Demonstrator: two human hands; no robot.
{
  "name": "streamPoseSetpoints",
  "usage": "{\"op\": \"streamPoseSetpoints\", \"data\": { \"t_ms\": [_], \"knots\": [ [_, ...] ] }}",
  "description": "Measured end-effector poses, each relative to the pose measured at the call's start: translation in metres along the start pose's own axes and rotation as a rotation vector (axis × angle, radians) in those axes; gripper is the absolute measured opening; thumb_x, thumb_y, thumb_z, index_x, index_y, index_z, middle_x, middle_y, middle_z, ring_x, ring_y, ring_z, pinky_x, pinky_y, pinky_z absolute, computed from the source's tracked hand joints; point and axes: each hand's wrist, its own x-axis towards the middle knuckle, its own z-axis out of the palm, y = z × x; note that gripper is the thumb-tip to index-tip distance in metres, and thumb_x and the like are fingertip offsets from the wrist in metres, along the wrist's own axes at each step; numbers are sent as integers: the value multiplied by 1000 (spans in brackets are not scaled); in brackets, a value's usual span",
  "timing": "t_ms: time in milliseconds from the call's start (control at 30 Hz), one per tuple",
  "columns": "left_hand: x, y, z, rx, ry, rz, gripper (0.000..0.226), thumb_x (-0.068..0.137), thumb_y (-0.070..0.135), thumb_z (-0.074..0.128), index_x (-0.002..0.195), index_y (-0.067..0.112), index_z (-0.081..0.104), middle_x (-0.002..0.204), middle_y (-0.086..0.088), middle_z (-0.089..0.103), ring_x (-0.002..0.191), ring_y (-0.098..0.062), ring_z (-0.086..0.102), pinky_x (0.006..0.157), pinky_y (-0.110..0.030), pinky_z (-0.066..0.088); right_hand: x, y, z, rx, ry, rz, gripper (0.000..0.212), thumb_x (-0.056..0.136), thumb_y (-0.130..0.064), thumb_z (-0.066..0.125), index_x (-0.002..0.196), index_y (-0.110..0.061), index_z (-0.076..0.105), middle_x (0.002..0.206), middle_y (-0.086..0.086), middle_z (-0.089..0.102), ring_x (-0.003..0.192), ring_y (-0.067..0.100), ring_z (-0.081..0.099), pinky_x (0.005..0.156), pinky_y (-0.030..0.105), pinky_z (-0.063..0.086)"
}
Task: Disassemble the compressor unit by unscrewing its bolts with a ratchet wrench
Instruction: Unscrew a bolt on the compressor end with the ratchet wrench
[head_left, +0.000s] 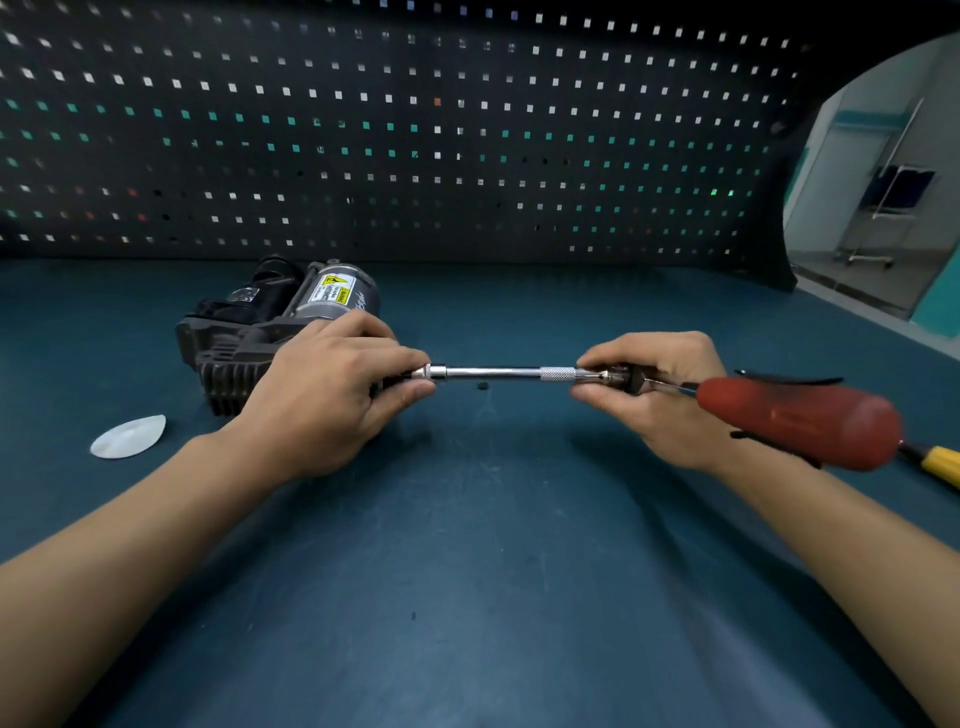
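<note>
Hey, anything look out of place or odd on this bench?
A small black piece lies loose on the blue mat under the chrome extension bar; a white plastic disc sits alone front-left of the grey compressor unit. Nothing looks damaged.

1. Left hand (332, 405) is pinching the extension bar (493, 372) at its far tip.
2. Right hand (660, 400) is gripping the ratchet wrench (800, 422) at its head, with the red handle sticking out past the wrist.
3. Compressor unit (260, 332) is sitting just behind the left grip.
</note>
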Motion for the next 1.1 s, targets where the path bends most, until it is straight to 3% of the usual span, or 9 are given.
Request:
{"op": "streamPoseSetpoints", "data": {
  "t_ms": [100, 167, 267, 400, 600, 800, 900, 1100],
  "knots": [
    [1, 0, -1, -12, -3, -2, 40, 92, 54, 42, 98, 29, 72, 81, 15, 64, 96, -12, 53, 75, -38, 47, 0, -3, 1, 66, -60, 120, 19, 72, -31, 87, 80, -39, 73, 80, -15, 74, 72, 1, 67, 70, 14, 51],
    [1, 1, -1, -13, -4, 5, 40, 92, 54, 41, 98, 30, 72, 80, 15, 64, 95, -12, 53, 74, -38, 47, 1, -6, 3, 207, -45, 180, 15, 67, -38, 82, 77, -28, 74, 71, -10, 72, 60, 0, 61, 60, 12, 46],
    [1, 1, -1, -11, -10, 14, 40, 93, 54, 42, 99, 29, 73, 79, 14, 64, 95, -14, 55, 74, -38, 47, 3, -9, 7, 373, -21, 265, 18, 67, -36, 80, 72, -19, 74, 56, -6, 65, 48, 8, 49, 48, 20, 39],
    [0, 1, -2, -10, -3, 24, 40, 93, 53, 42, 99, 28, 72, 77, 13, 64, 95, -15, 54, 73, -39, 47, 4, -14, 8, 536, 24, 454, 28, 67, -39, 79, 72, -12, 73, 62, 9, 65, 44, 12, 41, 41, 21, 32],
    [0, 0, -1, -14, 5, 30, 39, 94, 53, 42, 98, 29, 72, 77, 13, 64, 95, -15, 55, 72, -36, 45, 11, -21, 7, 625, 44, 714, 51, 64, -55, 74, 84, -9, 63, 76, 9, 75, 37, 8, 35, 34, 15, 23],
    [0, -1, 0, -15, 3, 48, 39, 94, 52, 42, 99, 27, 72, 79, 14, 64, 94, -18, 56, 73, -39, 48, 12, -18, 3, 745, -51, 947, 41, 85, -51, 69, 87, -11, 60, 76, 3, 74, 33, 4, 30, 29, 13, 18],
    [0, 0, 0, -18, 12, 56, 38, 94, 51, 43, 99, 27, 72, 80, 14, 65, 93, -18, 56, 72, -41, 48, 11, -16, 1, 782, -109, 1032, 37, 89, -49, 66, 83, -13, 61, 59, -4, 64, 31, 2, 28, 27, 13, 16],
    [-1, -2, 1, 8, 17, 57, 38, 94, 51, 44, 99, 26, 72, 80, 14, 65, 94, -18, 57, 72, -39, 48, 10, -12, 3, 790, -122, 1043, 35, 89, -46, 68, 82, -13, 60, 54, -6, 53, 31, 3, 29, 27, 12, 16]
  ]
}}
